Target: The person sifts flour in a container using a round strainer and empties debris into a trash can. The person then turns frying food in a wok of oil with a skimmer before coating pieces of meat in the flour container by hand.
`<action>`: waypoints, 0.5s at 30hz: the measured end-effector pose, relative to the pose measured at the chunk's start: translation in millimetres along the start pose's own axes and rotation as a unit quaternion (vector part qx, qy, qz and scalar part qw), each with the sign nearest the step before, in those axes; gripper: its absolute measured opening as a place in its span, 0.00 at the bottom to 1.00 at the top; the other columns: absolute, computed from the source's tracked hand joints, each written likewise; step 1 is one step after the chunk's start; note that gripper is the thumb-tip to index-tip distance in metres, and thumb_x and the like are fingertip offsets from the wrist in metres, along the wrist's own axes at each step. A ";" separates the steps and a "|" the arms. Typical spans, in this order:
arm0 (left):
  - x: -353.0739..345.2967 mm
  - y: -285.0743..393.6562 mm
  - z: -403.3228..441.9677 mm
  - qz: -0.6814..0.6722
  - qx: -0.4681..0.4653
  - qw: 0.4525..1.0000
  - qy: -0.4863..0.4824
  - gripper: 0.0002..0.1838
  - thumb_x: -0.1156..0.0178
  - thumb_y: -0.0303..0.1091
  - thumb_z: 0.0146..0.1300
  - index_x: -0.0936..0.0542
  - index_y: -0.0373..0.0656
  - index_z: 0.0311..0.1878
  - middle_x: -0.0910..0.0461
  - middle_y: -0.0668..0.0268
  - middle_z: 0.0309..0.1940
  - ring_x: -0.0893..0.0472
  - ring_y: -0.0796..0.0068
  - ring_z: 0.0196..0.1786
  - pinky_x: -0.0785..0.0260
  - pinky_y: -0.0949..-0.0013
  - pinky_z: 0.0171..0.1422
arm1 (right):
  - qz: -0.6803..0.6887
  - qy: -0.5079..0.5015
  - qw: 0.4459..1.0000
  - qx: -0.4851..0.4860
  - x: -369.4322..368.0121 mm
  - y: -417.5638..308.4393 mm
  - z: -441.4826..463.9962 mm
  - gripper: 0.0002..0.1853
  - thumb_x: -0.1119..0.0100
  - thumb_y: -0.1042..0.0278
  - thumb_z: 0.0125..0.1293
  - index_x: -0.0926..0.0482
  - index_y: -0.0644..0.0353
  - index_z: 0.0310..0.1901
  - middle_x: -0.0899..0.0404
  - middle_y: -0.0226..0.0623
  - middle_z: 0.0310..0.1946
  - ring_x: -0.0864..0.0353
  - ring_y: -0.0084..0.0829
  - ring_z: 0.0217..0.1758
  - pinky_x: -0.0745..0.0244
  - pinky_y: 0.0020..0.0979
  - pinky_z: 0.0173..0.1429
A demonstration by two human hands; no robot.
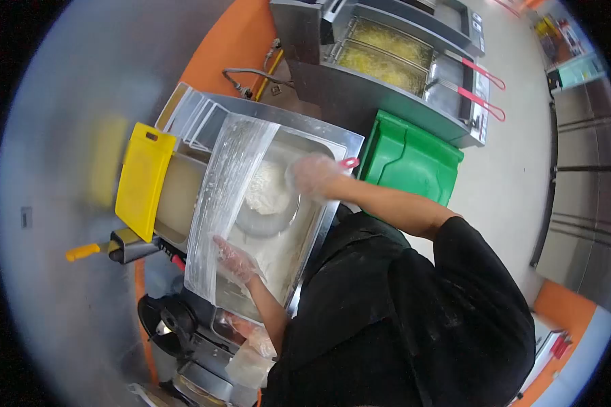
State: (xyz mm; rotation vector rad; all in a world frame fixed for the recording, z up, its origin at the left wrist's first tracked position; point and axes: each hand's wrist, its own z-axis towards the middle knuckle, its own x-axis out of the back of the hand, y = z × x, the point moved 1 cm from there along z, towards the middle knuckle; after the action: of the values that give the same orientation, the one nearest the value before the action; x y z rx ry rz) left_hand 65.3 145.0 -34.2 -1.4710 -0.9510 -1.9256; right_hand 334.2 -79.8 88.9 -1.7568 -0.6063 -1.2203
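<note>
A deep metal pan (304, 239) holds white powder that looks like flour. Within it is a round sieve (254, 229) with a pale, floury mound (268, 190) in it. My right hand (316, 175), in a clear glove and smeared by motion, seems closed around the sieve's handle; a red handle end (349, 163) sticks out beside it. Clear plastic wrap (225, 180) covers the pan's left part. My left hand (236, 260), also gloved and dusted white, is at the wrap's edge with its fingers stretched out, open.
A yellow cutting board (142, 180) stands left of the pan, near a yellow-handled tool (83, 253). Beyond are fryers with bubbling oil (383, 64) and red-handled baskets (480, 102). A green bin (414, 163) is on the right. Bagged food (254, 339) lies at the near side.
</note>
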 end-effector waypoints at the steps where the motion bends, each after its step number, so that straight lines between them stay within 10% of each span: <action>1: -0.1 0.5 4.4 -0.024 0.013 1.000 0.005 0.32 0.63 0.21 0.65 0.48 0.47 0.73 0.28 0.48 0.58 0.25 0.51 0.56 0.35 0.55 0.61 | 0.001 -0.013 0.999 -0.038 -0.3 -0.3 -5.2 0.10 0.45 0.65 0.53 0.19 0.63 0.28 0.18 0.47 0.29 0.16 0.43 0.34 0.21 0.41 0.38; 7: 54.8 48.4 7.0 0.007 0.161 0.967 -0.195 0.29 0.59 0.27 0.67 0.46 0.46 0.73 0.38 0.41 0.65 0.30 0.49 0.63 0.43 0.50 0.69 | -0.015 -0.045 0.996 -0.081 13.5 -0.7 0.9 0.10 0.46 0.66 0.55 0.18 0.62 0.28 0.17 0.45 0.32 0.16 0.42 0.38 0.21 0.42 0.42; 10: -5.3 -5.9 4.9 0.009 0.019 0.999 0.027 0.34 0.56 0.24 0.62 0.46 0.51 0.73 0.25 0.39 0.50 0.23 0.45 0.51 0.34 0.50 0.56 | 0.013 -0.019 1.000 -0.014 7.7 -10.1 -3.4 0.11 0.48 0.67 0.55 0.18 0.63 0.29 0.17 0.45 0.30 0.16 0.43 0.36 0.21 0.42 0.41; 15: 26.5 27.2 -0.7 0.012 0.061 0.997 -0.042 0.33 0.56 0.25 0.63 0.46 0.49 0.73 0.29 0.39 0.56 0.25 0.42 0.55 0.37 0.50 0.60 | -0.030 -0.059 0.997 -0.028 10.8 -5.7 9.4 0.14 0.50 0.64 0.57 0.17 0.64 0.30 0.17 0.48 0.30 0.15 0.45 0.35 0.21 0.43 0.39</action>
State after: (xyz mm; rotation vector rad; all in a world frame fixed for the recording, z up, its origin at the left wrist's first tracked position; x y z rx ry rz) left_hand 78.6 128.0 -3.0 -1.4956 -1.0641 -1.7667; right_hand 338.6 -69.9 99.8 -1.8798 -0.7052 -1.1895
